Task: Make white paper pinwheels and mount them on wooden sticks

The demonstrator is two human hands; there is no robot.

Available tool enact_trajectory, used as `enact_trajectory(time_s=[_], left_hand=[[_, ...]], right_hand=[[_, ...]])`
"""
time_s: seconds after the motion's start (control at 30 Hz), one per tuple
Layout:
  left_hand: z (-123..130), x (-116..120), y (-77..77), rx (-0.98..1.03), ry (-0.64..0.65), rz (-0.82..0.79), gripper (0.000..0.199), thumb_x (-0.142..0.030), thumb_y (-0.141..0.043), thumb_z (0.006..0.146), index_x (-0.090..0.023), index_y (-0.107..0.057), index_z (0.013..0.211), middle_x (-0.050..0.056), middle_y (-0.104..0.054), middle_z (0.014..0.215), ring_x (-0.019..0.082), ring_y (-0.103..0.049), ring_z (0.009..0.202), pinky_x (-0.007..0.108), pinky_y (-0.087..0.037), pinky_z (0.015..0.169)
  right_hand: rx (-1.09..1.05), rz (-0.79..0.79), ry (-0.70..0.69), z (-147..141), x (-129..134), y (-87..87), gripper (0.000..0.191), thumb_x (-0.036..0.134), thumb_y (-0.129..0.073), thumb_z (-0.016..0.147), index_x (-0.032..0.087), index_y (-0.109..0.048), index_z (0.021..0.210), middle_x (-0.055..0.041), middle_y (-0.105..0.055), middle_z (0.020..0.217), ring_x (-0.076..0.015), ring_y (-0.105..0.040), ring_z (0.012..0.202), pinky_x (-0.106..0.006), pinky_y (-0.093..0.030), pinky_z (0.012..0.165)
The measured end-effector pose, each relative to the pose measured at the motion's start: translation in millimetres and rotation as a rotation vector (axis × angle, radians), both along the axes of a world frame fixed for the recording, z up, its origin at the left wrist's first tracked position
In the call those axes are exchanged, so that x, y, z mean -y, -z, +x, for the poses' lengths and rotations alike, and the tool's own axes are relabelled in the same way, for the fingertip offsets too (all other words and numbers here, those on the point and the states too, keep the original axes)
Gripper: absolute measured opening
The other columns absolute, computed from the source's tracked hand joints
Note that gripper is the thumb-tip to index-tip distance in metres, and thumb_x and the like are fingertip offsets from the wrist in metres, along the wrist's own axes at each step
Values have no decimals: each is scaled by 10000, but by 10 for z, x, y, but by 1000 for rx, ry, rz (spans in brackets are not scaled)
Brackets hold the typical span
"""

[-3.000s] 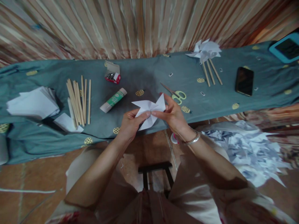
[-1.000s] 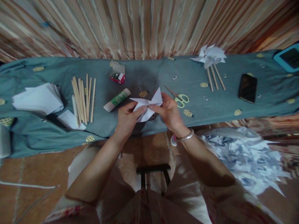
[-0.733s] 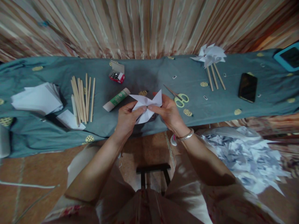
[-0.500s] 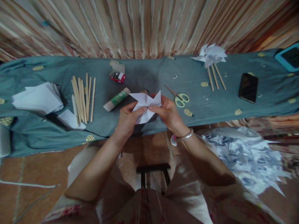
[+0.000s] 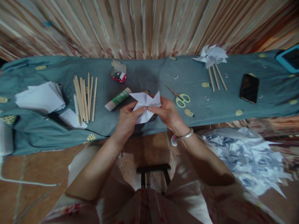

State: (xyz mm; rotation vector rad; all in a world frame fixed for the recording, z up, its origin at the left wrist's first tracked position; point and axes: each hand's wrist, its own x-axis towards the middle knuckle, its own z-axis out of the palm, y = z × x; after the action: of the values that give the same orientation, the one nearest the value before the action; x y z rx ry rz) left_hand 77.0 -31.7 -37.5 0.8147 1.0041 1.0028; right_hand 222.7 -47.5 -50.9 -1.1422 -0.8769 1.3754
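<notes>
A white paper pinwheel (image 5: pixel 147 100) is held over the table's near edge, its folded blades spread. My left hand (image 5: pixel 128 116) grips its left side, thumb pressed near the centre. From the right, my right hand (image 5: pixel 167 112) pinches it the same way, and the two thumb tips almost meet. Fingers beneath the paper are hidden. Just left of the pinwheel lies a glue stick (image 5: pixel 118 99) with a green label. Scissors (image 5: pixel 178 96) with pale green handles rest to the right of my right hand.
On the cloth-covered table (image 5: pixel 149 70) are wooden sticks (image 5: pixel 84 98), a paper stack (image 5: pixel 40 98), and a small red box (image 5: pixel 119 75) of metal pins. Finished pinwheels (image 5: pixel 212 57) on sticks and a phone (image 5: pixel 249 88) lie right. A paper heap (image 5: pixel 247 158) sits below the table, right.
The view has shifted very slightly, so the table items appear a little further right. Both hands keep the same hold on the pinwheel.
</notes>
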Motion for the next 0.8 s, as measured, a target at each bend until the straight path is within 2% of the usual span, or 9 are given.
enact_trajectory(time_s=[0.13, 0.3, 0.5, 0.67, 0.8], left_hand=[[-9, -4, 2, 3, 9, -4, 285, -313, -853, 572, -158, -743, 784, 11, -722, 698, 134, -617, 572, 254, -461, 574], [-15, -12, -60, 74, 2, -58, 281, -278, -853, 552, -162, -748, 786, 25, -749, 732, 145, -653, 618, 264, -513, 633], [-19, -44, -89, 117, -28, -74, 294, -245, -849, 541, -154, -759, 806, 24, -758, 736, 143, -661, 640, 248, -518, 644], [-13, -63, -76, 149, -60, -58, 292, -227, -852, 538, -161, -754, 804, 23, -761, 751, 168, -695, 698, 281, -540, 722], [-9, -72, -64, 150, -79, -55, 309, -225, -854, 531, -166, -755, 818, 22, -764, 774, 166, -692, 699, 285, -543, 723]], right_hand=[[32, 10, -22, 5, -17, -9, 480, 402, -871, 599, 196, -652, 972, -11, -744, 887, -192, -682, 804, -345, -567, 775], [-65, -29, -61, 16, -20, -36, 544, 384, -895, 586, 208, -646, 1036, -29, -773, 952, -207, -715, 863, -367, -582, 861], [-107, -39, -79, 19, -8, -26, 628, 332, -923, 559, 199, -609, 1086, -40, -781, 975, -210, -727, 898, -381, -581, 907], [-18, 14, 16, 53, -11, 0, 680, 384, -920, 574, 246, -575, 1144, -24, -757, 987, -204, -713, 909, -393, -585, 914], [44, 101, 97, 72, -12, -14, 528, 433, -903, 600, 266, -609, 1006, -20, -712, 1040, -180, -687, 906, -379, -578, 924]])
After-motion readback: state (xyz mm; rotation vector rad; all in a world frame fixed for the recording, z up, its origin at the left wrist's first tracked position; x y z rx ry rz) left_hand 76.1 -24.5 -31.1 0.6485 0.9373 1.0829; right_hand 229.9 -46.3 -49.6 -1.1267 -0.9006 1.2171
